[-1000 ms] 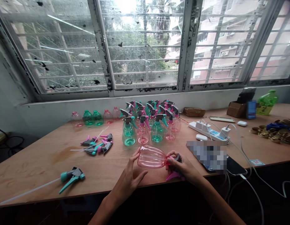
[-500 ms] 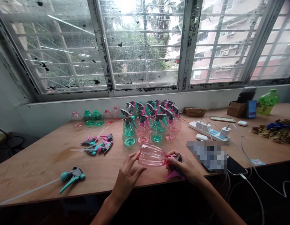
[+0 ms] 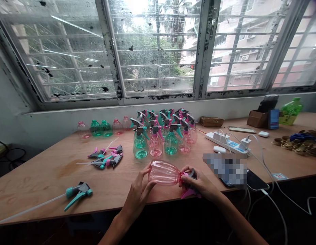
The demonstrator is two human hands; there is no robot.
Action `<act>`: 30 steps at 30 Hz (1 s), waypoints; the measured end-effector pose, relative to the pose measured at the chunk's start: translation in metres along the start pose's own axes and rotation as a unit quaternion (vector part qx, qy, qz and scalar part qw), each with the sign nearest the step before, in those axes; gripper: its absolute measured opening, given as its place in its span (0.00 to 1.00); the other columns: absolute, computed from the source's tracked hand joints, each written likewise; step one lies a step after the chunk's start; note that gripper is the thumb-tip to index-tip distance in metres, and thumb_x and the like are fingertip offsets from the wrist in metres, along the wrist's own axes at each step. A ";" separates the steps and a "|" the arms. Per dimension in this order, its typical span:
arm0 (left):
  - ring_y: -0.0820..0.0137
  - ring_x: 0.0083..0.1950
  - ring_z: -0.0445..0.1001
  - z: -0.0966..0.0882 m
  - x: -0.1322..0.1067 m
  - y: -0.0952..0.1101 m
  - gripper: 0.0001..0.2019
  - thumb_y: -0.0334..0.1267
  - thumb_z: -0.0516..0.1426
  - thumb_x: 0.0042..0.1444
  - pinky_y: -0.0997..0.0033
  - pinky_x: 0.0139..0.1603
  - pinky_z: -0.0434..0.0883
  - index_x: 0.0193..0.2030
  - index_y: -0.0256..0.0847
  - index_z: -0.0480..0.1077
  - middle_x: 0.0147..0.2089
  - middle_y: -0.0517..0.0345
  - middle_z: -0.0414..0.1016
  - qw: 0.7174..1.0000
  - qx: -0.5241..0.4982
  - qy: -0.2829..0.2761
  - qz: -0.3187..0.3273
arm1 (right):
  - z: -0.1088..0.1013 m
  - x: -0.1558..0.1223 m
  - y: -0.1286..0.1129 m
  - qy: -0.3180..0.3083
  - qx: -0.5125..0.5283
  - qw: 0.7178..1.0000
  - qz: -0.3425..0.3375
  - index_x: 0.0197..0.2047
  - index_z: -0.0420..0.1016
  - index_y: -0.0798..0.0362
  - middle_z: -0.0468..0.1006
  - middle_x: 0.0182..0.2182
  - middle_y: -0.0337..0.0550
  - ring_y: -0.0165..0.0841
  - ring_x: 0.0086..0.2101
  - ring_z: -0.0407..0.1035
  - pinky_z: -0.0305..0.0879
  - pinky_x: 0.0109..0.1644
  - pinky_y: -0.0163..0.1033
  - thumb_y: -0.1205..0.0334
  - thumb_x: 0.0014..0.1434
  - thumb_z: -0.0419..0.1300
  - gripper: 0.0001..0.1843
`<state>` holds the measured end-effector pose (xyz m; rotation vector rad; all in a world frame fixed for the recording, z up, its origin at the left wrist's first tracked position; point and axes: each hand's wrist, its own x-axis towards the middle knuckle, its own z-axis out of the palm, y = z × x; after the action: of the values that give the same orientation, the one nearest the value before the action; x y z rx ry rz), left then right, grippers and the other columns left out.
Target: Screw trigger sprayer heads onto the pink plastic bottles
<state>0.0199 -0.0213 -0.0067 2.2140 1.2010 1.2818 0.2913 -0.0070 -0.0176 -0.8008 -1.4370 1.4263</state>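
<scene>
A clear pink spray bottle (image 3: 163,173) lies on its side in the air above the table's front edge, its neck pointing right. My left hand (image 3: 139,187) holds its base end between thumb and fingers. Around the neck, my right hand (image 3: 196,182) grips the pink-and-grey spray head (image 3: 190,191), which is partly hidden by the fingers. Head and neck meet, but how tightly they are joined cannot be seen. Just beyond the bottle stand several green and pink spray bottles (image 3: 170,143) with heads on.
A teal-and-grey spray head (image 3: 80,193) with a long tube lies front left; several more (image 3: 108,158) are piled behind it. Headless bottles (image 3: 96,128) stand at the back left. To the right are a power strip (image 3: 228,143), a phone (image 3: 257,179) and white cables.
The bottle's base end has dropped slightly and shifted a little left with my left hand. My right hand stays around the neck and spray head.
</scene>
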 end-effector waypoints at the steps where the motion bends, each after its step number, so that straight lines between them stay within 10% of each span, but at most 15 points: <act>1: 0.56 0.67 0.69 0.000 0.000 -0.001 0.19 0.45 0.57 0.65 0.52 0.67 0.67 0.62 0.48 0.63 0.66 0.48 0.70 1.000 0.000 -0.012 -0.011 | 0.000 0.000 0.000 0.001 -0.003 1.000 0.000 0.40 0.68 0.53 0.82 0.29 0.44 0.34 0.27 0.74 0.65 0.31 0.36 0.46 0.58 0.68 0.21; 13: 0.60 0.57 0.75 0.000 0.007 0.002 0.25 0.43 0.59 0.64 0.60 0.60 0.72 0.68 0.53 0.61 0.57 0.53 0.71 1.000 0.005 -0.013 -0.002 | 0.003 0.000 -0.003 0.015 0.007 1.000 0.002 0.39 0.66 0.52 0.82 0.29 0.43 0.35 0.27 0.74 0.66 0.32 0.37 0.41 0.56 0.68 0.24; 30: 0.53 0.72 0.62 0.006 0.002 -0.011 0.29 0.41 0.60 0.64 0.43 0.71 0.60 0.68 0.48 0.54 0.70 0.42 0.63 0.994 0.078 -0.005 0.075 | 0.002 0.000 -0.003 0.025 -0.008 1.000 0.009 0.39 0.68 0.52 0.82 0.28 0.42 0.34 0.25 0.74 0.62 0.26 0.34 0.43 0.55 0.69 0.23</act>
<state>0.0202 -0.0120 -0.0159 2.4611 1.1889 1.2698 0.2902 -0.0077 -0.0146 -0.8565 -1.4072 1.3999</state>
